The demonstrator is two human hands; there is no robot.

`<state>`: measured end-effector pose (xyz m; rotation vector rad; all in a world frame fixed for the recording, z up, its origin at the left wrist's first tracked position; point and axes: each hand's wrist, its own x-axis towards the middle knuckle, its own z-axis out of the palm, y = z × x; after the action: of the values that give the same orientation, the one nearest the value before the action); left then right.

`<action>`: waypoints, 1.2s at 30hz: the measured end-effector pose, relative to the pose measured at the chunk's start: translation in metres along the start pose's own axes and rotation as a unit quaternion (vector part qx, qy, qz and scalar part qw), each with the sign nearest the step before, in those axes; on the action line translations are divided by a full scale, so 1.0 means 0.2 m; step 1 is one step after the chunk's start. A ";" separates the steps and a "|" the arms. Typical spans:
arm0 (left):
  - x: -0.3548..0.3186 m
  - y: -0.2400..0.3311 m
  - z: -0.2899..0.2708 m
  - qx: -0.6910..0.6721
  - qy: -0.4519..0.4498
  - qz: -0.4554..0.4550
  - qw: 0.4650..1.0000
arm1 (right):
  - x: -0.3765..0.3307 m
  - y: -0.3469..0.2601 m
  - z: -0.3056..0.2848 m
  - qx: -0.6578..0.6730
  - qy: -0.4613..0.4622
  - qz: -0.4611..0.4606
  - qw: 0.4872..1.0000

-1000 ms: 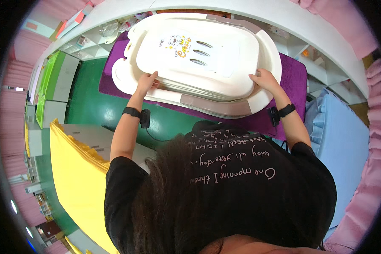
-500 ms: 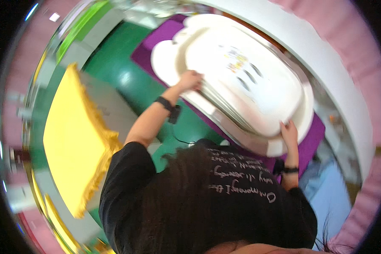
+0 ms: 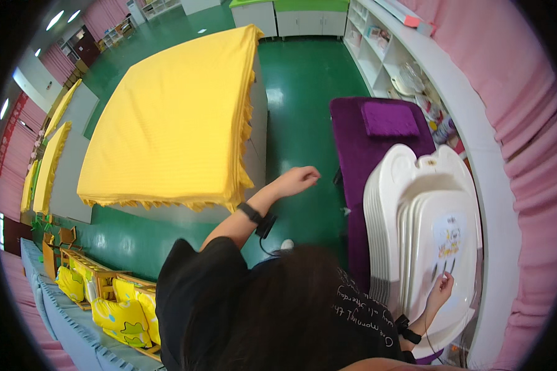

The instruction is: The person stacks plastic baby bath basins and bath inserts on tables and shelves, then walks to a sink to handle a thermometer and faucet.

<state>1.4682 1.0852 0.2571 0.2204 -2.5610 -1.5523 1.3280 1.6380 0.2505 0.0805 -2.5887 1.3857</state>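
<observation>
At lower right, the right hand (image 3: 441,289) rests open, fingers spread, steadying the stacked white tubs (image 3: 414,235) on the purple bench (image 3: 359,148). Mid-frame, the left hand (image 3: 298,180) hangs loosely curled and empty, near the yellow-draped table (image 3: 167,123).

A small sticker (image 3: 449,238) with yellow, orange and pink pictures sits on top of the white tub stack (image 3: 414,204).
</observation>
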 end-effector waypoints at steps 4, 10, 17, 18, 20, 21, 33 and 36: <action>-0.19 -0.28 -0.37 -0.037 0.165 -0.065 0.983 | 0.12 -0.45 0.46 0.064 -0.156 -0.067 0.983; -0.31 -0.55 -0.56 -0.125 0.275 -0.110 0.947 | 0.28 -0.90 0.99 0.042 -0.243 -0.138 0.959; -0.13 -0.51 -0.65 -0.140 0.194 -0.135 0.961 | 0.57 -1.24 1.46 0.094 -0.297 -0.208 0.927; -0.06 -0.51 -0.68 -0.124 0.181 -0.131 0.967 | 0.62 -1.26 1.54 0.098 -0.294 -0.213 0.927; 0.10 -0.48 -0.73 -0.105 0.166 -0.128 0.972 | 0.75 -1.31 1.66 0.116 -0.293 -0.213 0.925; 0.20 -0.46 -0.77 -0.082 0.155 -0.128 0.976 | 0.85 -1.34 1.73 0.108 -0.297 -0.219 0.923; 1.16 -0.46 -1.13 0.010 0.106 -0.098 0.989 | 1.48 -1.36 2.22 0.071 -0.334 -0.150 0.928; 1.34 -0.53 -1.22 -0.027 0.086 -0.126 0.988 | 1.61 -1.43 2.37 0.095 -0.339 -0.115 0.929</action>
<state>1.2583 0.7720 0.2875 0.6658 -2.4279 -1.6018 0.9825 1.1011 0.2941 1.0278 -2.7923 1.7359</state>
